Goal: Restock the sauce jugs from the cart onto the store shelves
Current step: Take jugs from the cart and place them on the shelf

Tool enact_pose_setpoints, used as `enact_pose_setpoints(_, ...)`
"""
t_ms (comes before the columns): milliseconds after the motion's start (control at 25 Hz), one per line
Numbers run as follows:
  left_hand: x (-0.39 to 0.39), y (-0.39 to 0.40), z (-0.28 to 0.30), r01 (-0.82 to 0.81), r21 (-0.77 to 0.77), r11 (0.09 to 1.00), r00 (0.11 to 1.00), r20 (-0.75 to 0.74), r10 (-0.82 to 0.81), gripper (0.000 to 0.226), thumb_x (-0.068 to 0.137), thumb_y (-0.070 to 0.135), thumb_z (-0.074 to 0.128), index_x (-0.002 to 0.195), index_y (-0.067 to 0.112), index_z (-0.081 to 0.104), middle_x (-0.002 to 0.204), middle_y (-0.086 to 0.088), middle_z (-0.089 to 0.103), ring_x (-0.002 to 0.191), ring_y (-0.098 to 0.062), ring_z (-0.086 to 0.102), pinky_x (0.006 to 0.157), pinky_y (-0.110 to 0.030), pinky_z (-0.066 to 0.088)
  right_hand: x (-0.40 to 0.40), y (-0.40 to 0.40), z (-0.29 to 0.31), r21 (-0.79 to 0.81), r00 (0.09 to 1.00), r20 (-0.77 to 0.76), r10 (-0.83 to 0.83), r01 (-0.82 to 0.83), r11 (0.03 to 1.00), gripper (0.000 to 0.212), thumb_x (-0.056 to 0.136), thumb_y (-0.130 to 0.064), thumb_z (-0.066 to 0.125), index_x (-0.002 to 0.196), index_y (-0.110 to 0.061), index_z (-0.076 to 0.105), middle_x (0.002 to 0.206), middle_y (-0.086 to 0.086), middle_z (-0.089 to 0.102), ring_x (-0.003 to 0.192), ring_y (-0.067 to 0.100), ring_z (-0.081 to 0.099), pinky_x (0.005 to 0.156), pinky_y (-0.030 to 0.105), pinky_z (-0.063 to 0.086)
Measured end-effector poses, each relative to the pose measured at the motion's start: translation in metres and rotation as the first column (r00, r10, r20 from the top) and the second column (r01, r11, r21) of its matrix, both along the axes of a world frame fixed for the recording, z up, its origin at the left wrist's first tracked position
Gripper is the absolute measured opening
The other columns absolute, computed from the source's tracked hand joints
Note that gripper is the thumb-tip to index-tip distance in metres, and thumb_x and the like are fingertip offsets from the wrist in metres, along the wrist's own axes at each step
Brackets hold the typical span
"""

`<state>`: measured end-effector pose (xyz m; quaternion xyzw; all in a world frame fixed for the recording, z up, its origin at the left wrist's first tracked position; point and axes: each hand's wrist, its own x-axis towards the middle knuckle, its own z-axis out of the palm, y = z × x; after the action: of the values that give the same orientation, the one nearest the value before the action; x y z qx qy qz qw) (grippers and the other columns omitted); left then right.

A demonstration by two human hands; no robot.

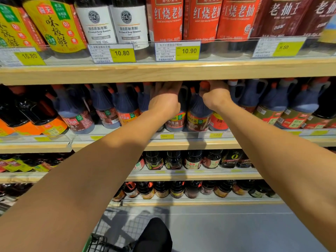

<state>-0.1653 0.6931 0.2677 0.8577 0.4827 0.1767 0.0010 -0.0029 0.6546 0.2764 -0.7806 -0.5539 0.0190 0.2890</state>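
Note:
Both my arms reach into the second shelf [181, 142], where dark sauce jugs with orange caps stand in rows. My left hand [166, 100] is curled over the top of one jug [175, 120], whose yellow and red label shows below my wrist. My right hand [216, 96] grips the handle and cap of the neighbouring jug [198, 117], which stands upright at the shelf front. My fingertips are hidden under the shelf board above. The wire cart [112, 228] shows at the bottom, beneath my left forearm.
The wooden shelf board [163, 71] above carries tall soy sauce bottles [167, 19] and yellow price tags [188, 50]. More jugs [107, 110] crowd both sides of my hands. Lower shelves hold smaller dark bottles [192, 160]. Grey floor and my dark shoe [154, 235] lie below.

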Motion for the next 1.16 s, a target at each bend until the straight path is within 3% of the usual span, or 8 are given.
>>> enact_pose_setpoints(120,-0.001,-0.001,-0.004,-0.008,0.039,0.999,1.000,0.009,0.007,0.082,0.075,0.023,0.061,0.148,0.032,0.024,0.155,-0.002,0.027,0.141,-0.034,0.018,0.117,-0.048,0.015,-0.001,-0.007,-0.004,0.023,0.995,0.092,0.039,-0.042,0.999,0.032,0.093,-0.026,0.055,0.116,-0.004,0.057,0.116,0.022,0.058,0.107,0.040,0.054,0.078,0.033,0.039)
enact_pose_setpoints(280,-0.007,-0.018,-0.009,-0.079,-0.089,0.993,0.997,-0.015,0.078,0.051,0.085,0.028,0.055,0.134,0.017,0.046,0.124,-0.016,0.058,0.113,-0.039,0.052,0.093,-0.044,0.043,-0.006,-0.018,-0.009,0.116,0.993,0.085,-0.084,0.073,0.991,0.039,0.092,-0.037,0.056,0.118,-0.008,0.058,0.117,0.019,0.060,0.106,0.038,0.055,0.077,0.036,0.042)
enact_pose_setpoints(360,-0.012,-0.026,-0.014,-0.084,-0.089,0.992,0.996,-0.005,0.084,0.051,0.087,0.028,0.055,0.135,0.016,0.044,0.125,-0.017,0.056,0.116,-0.041,0.048,0.096,-0.046,0.041,-0.006,-0.013,-0.004,0.089,0.988,0.067,-0.140,0.133,0.987,0.037,0.094,-0.032,0.053,0.122,-0.007,0.056,0.122,0.019,0.058,0.110,0.039,0.055,0.083,0.037,0.044)
enact_pose_setpoints(520,-0.025,-0.035,-0.031,-0.021,-0.046,0.999,0.999,0.031,0.022,0.079,0.083,0.027,0.060,0.150,0.026,0.017,0.150,-0.009,0.034,0.130,-0.036,0.033,0.107,-0.044,0.032,-0.003,-0.008,0.001,0.031,0.995,0.047,-0.086,0.085,0.996,0.029,0.094,-0.020,0.050,0.118,-0.005,0.058,0.120,0.021,0.059,0.108,0.039,0.055,0.084,0.035,0.044)
enact_pose_setpoints(680,-0.033,-0.053,-0.042,0.004,-0.053,0.999,0.997,0.073,0.000,0.073,0.085,0.031,0.059,0.149,0.020,0.025,0.150,-0.006,0.035,0.137,-0.030,0.029,0.113,-0.042,0.027,-0.009,-0.037,-0.002,0.025,0.998,0.004,-0.057,0.057,0.998,0.036,0.091,-0.028,0.057,0.114,0.001,0.056,0.111,0.026,0.059,0.104,0.043,0.054,0.083,0.042,0.045)
enact_pose_setpoints(840,-0.054,-0.105,-0.044,-0.028,-0.178,0.984,0.992,0.118,0.049,0.075,0.089,0.035,0.058,0.152,0.024,0.019,0.159,-0.003,0.019,0.146,-0.025,0.016,0.118,-0.044,0.020,-0.025,-0.110,-0.019,0.071,0.986,-0.069,0.152,-0.147,0.987,0.058,0.084,-0.024,0.066,0.135,-0.007,0.043,0.134,0.016,0.049,0.123,0.035,0.045,0.100,0.041,0.038)
enact_pose_setpoints(960,-0.080,-0.164,-0.050,-0.068,-0.222,0.973,0.990,0.103,0.093,0.073,0.090,0.039,0.056,0.152,0.024,0.019,0.159,-0.003,0.020,0.146,-0.024,0.016,0.118,-0.044,0.020,-0.043,-0.168,-0.037,-0.033,0.952,-0.063,0.299,-0.301,0.953,0.066,0.085,-0.023,0.067,0.143,-0.010,0.037,0.142,0.011,0.045,0.131,0.029,0.040,0.108,0.037,0.032)
enact_pose_setpoints(1160,-0.129,-0.263,-0.047,-0.244,-0.351,0.904,0.957,0.064,0.283,0.071,0.094,0.043,0.051,0.152,0.024,0.015,0.160,-0.001,0.015,0.147,-0.024,0.012,0.120,-0.041,0.016,-0.087,-0.241,-0.041,-0.175,0.868,-0.034,0.495,-0.492,0.853,0.069,0.086,-0.031,0.067,0.145,-0.014,0.034,0.145,0.008,0.042,0.134,0.028,0.037,0.109,0.037,0.032)
